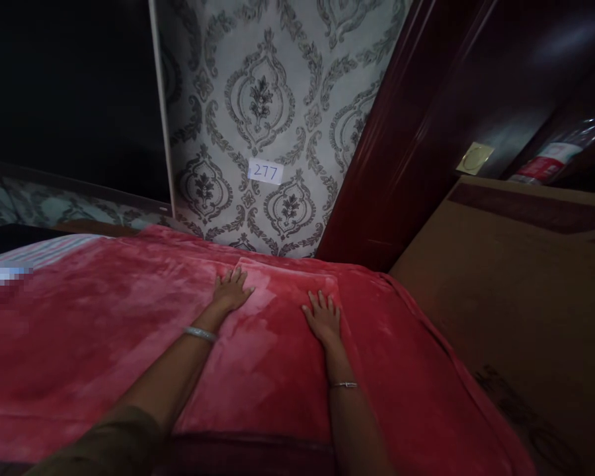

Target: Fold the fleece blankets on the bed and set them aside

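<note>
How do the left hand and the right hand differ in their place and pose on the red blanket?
The left hand lies farther up the red blanket, near the edge of a raised fold; the right hand lies lower and nearer the blanket's side edge. The left wrist bears a wide pale bracelet; the right wrist bears a thin bracelet. Both hands rest flat, palms down, fingers spread.

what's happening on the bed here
A person leans over a bed covered with a red plush blanket. Both hands lie flat, palms down, on a folded section of it near the far edge: the left hand at the fold's left corner, the right hand further right. Each wrist wears a bracelet. Behind the bed, a paper label reading 277 sits on the patterned wallpaper, beside a dark red door frame.
</note>
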Demonstrator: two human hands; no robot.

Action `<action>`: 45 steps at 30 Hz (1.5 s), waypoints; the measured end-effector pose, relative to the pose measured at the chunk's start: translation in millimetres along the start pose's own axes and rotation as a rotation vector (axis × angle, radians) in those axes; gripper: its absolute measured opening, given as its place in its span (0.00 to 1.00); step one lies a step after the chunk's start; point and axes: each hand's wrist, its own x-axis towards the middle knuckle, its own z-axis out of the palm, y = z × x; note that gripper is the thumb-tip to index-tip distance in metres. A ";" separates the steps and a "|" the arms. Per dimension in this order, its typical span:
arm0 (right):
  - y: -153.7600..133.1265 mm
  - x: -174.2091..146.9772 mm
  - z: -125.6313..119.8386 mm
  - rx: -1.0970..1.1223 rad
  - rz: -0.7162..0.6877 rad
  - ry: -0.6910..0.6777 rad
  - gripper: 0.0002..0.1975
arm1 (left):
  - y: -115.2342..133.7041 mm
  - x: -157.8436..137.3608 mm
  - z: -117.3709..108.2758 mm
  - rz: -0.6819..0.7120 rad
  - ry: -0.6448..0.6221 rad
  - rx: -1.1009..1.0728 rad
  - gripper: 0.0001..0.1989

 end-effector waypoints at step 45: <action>-19.9 -146.0 5.4 0.073 -0.383 -0.080 0.33 | -101.7 -200.2 22.5 0.398 0.131 -0.194 0.32</action>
